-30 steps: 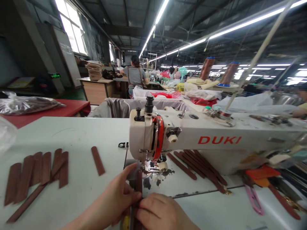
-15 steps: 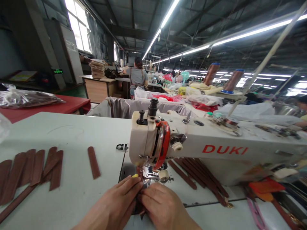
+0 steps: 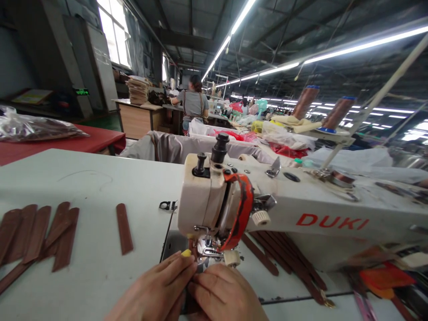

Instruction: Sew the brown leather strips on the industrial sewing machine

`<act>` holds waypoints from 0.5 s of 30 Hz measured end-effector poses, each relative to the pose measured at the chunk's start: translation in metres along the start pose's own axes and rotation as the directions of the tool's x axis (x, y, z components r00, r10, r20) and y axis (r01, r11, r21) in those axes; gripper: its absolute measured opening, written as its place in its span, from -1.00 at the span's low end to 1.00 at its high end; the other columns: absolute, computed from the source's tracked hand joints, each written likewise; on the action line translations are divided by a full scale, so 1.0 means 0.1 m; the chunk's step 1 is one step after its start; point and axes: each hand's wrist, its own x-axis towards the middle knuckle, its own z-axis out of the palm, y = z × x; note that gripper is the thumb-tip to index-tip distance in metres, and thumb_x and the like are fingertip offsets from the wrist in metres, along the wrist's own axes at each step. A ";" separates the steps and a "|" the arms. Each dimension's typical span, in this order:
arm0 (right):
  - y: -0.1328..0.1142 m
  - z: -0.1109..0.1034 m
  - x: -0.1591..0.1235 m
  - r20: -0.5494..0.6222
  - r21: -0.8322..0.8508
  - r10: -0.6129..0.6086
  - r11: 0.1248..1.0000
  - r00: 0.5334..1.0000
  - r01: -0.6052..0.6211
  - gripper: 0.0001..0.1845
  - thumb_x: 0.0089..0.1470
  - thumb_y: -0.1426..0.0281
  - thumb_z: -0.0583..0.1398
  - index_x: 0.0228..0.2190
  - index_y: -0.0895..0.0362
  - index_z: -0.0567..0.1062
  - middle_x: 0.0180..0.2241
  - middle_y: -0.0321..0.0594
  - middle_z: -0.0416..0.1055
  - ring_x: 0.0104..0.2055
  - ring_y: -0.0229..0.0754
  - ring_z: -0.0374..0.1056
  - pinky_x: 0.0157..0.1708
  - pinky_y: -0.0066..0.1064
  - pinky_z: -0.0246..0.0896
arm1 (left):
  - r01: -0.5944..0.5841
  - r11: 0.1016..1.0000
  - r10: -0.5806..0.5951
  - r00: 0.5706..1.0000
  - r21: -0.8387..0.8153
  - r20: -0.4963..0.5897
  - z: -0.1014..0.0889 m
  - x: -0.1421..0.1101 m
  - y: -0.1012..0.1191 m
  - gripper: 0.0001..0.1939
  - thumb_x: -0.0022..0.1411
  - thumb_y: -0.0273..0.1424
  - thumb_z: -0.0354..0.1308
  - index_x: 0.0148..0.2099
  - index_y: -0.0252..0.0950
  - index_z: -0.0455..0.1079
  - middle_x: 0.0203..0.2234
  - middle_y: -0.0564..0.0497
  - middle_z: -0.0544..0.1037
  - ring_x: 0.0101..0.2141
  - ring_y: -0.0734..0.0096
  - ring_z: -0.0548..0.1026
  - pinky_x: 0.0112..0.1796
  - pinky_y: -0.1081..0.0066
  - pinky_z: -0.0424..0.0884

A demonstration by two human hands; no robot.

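Both hands are at the needle area of a white sewing machine point(image 3: 214, 200). My left hand point(image 3: 163, 281) has its fingers pressed together on a brown leather strip point(image 3: 191, 244), whose far end lies by the presser foot point(image 3: 207, 251). A yellow bit point(image 3: 186, 253) shows at a left fingertip. Against it, my right hand point(image 3: 224, 290) is closed with curled fingers on the same strip, just in front of the foot. Most of the strip is hidden under the hands; brown material also shows below them.
Several short brown strips point(image 3: 36, 232) lie at the left, with a single strip point(image 3: 124, 229) nearer the machine. Long brown straps point(image 3: 287, 258) lie beneath the machine arm. Pink-handled scissors point(image 3: 364, 305) are at the right. A person point(image 3: 195, 104) sits farther back.
The camera view has shifted and leaned in, so the machine looks larger. Both hands stay together at the presser foot with the strip between them; their grip looks the same.
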 end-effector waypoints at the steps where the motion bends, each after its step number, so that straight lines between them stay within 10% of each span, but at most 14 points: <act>1: 0.01 -0.04 0.01 -0.004 0.012 0.006 1.000 1.000 -0.006 -0.62 0.34 0.28 -0.02 -0.34 0.17 0.52 -0.45 -0.20 0.50 -0.44 -0.16 0.37 -0.50 -0.37 0.29 | -0.022 1.000 0.022 1.000 0.011 0.005 -0.01 0.01 0.00 -0.58 0.15 -0.56 0.00 0.04 -0.19 0.40 -0.12 0.03 0.60 -0.13 0.41 0.58 -0.02 0.60 0.44; 5: 0.16 -0.42 0.01 0.063 -0.073 0.232 0.971 0.971 -0.227 -0.76 0.27 0.38 0.02 -0.28 0.09 0.50 -0.36 -0.21 0.49 -0.33 -0.14 0.40 -0.37 -0.35 0.31 | -0.069 0.996 0.069 0.998 0.059 0.003 -0.01 0.01 0.00 -0.59 0.14 -0.59 -0.05 0.01 -0.26 0.38 -0.15 -0.04 0.60 -0.15 0.41 0.59 -0.04 0.60 0.45; 8: 0.35 -0.71 -0.11 0.135 -0.318 0.508 0.836 0.851 -0.448 -0.81 0.13 0.51 0.07 -0.29 0.11 0.48 -0.31 -0.13 0.48 -0.28 -0.06 0.42 -0.29 -0.23 0.34 | -0.072 0.994 0.071 0.997 0.086 0.013 0.00 0.02 0.00 -0.58 0.15 -0.59 -0.06 0.04 -0.27 0.37 -0.14 -0.06 0.59 -0.13 0.39 0.58 -0.03 0.58 0.45; 15: 0.53 -0.72 -0.44 0.161 -0.627 0.474 0.726 0.866 -0.282 -0.72 0.11 0.55 -0.02 -0.39 0.15 0.48 -0.47 -0.10 0.43 -0.47 0.00 0.41 -0.46 -0.15 0.35 | -0.095 0.988 0.097 0.995 0.125 -0.009 -0.05 0.02 0.05 -0.54 0.13 -0.62 -0.08 0.07 -0.31 0.32 -0.14 -0.08 0.58 -0.12 0.39 0.57 0.00 0.57 0.43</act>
